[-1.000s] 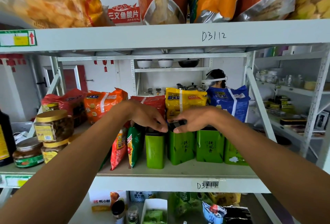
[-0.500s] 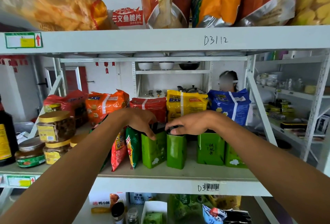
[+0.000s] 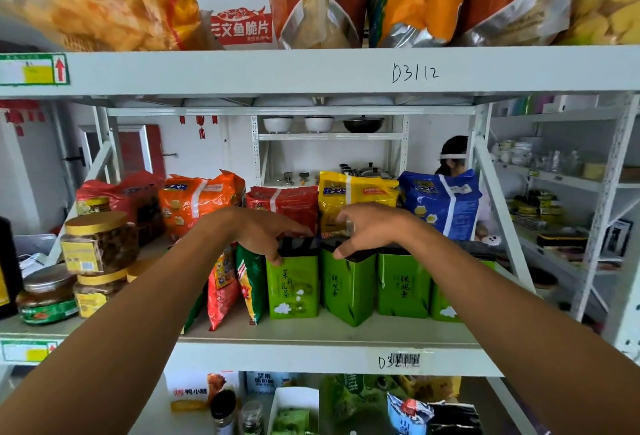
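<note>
Left tin: the green tea tin (image 3: 292, 289) at the left end of the row stands upright on the shelf (image 3: 311, 334). A second ago it showed its narrow side; now its printed face looks straight out.
Left hand: the left hand (image 3: 259, 237) lies over this tin's black lid, fingers curled down onto the front face and clamped on it.
Second tin: its neighbour (image 3: 348, 292), just beside it, has swung round and now points a corner forward, out of line with the row.
Right hand: the right hand (image 3: 370, 230) has its thumb on the front edge of that lid and its fingers arched above. I cannot tell whether they pinch it.
Meaning: the left tin looks squared up, while the second likely needs turning back to face front.
Nearby: matching tins (image 3: 403, 287) to the right, snack packets (image 3: 221, 289) to the left.
</note>
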The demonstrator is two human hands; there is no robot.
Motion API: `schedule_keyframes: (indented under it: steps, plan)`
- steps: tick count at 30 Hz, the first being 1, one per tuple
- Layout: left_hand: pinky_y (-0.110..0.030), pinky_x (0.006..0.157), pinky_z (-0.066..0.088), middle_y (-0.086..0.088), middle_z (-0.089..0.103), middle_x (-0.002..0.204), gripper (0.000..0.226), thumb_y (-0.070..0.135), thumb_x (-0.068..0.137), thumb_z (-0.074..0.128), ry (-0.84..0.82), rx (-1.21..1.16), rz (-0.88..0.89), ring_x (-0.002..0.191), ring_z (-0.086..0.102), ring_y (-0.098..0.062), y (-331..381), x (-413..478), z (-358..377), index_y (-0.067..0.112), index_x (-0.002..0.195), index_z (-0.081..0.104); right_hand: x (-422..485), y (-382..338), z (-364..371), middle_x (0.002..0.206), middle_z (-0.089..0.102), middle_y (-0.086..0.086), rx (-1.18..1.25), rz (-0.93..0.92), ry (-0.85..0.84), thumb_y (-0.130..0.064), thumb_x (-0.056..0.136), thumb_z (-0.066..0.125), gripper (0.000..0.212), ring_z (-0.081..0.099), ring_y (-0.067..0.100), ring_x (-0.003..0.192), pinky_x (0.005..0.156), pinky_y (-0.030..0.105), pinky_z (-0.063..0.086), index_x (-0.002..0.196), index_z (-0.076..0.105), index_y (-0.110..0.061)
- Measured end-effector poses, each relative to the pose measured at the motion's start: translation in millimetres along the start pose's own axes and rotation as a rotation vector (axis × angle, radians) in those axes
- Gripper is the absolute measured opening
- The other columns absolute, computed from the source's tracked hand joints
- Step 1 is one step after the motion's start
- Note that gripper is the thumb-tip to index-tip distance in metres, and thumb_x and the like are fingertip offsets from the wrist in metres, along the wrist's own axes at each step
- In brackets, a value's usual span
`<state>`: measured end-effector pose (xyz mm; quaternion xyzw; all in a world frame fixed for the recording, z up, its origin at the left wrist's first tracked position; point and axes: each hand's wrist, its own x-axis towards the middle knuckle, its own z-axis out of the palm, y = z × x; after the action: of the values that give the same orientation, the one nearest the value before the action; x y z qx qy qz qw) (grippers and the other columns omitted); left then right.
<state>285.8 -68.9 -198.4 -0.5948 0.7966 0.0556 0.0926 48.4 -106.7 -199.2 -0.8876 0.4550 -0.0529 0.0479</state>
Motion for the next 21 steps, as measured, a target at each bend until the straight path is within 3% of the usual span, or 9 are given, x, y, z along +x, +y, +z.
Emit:
schedule_keyframes:
  steps: [4,6,8,14,17,21]
  plan:
    - [-0.046,0.12,0.034,0.005,0.031,0.167,0.088,0.024,0.093,0.073,0.004,0.031,0.001,0.15,0.034,-0.023,3,0,0,0.039,0.161,0.02,6,5,1,0.157,0.049,0.005,-0.042,-0.055,-0.113,-0.029,0.096,0.073,0.066,0.049,0.024,0.142,0.118,0.041,0.041,0.154,0.045,-0.013]
    - [-0.046,0.12,0.034,0.005,0.031,0.167,0.088,0.024,0.093,0.073,0.002,0.051,-0.003,0.149,0.035,-0.023,5,-1,-1,0.038,0.162,0.02,5,8,0,0.162,0.043,0.003,0.009,-0.089,-0.168,-0.016,0.099,0.068,0.063,0.042,0.019,0.148,0.123,0.035,0.032,0.156,0.042,-0.016]
    - [-0.047,0.12,0.034,0.004,0.031,0.166,0.089,0.023,0.093,0.074,-0.004,0.063,-0.002,0.149,0.035,-0.024,5,-2,-1,0.039,0.162,0.019,4,13,0,0.164,0.039,-0.001,0.097,-0.121,-0.21,-0.007,0.099,0.066,0.064,0.037,0.014,0.151,0.117,0.025,0.028,0.157,0.041,-0.02]
    - [-0.046,0.119,0.035,0.003,0.036,0.164,0.092,0.025,0.089,0.079,-0.005,0.079,-0.015,0.149,0.034,-0.024,16,-1,-7,0.033,0.162,0.023,3,23,4,0.16,0.045,-0.003,0.272,-0.165,-0.161,-0.004,0.095,0.071,0.065,0.041,0.011,0.148,0.116,0.023,0.032,0.153,0.047,-0.023]
    - [-0.044,0.117,0.037,0.003,0.04,0.161,0.099,0.052,0.08,0.083,0.006,0.096,-0.026,0.147,0.039,-0.025,32,4,-9,0.028,0.159,0.03,-6,26,7,0.155,0.052,-0.004,0.33,-0.186,-0.066,-0.011,0.095,0.073,0.058,0.048,0.009,0.141,0.096,0.006,0.034,0.149,0.053,-0.02]
    - [-0.044,0.115,0.041,0.001,0.047,0.157,0.098,0.07,0.078,0.074,0.237,-0.063,0.083,0.138,0.049,-0.025,66,24,-9,0.026,0.156,0.034,-32,48,-13,0.146,0.059,-0.009,0.402,-0.145,0.12,-0.031,0.094,0.074,0.046,0.05,0.001,0.13,0.09,0.007,0.035,0.139,0.064,-0.024]
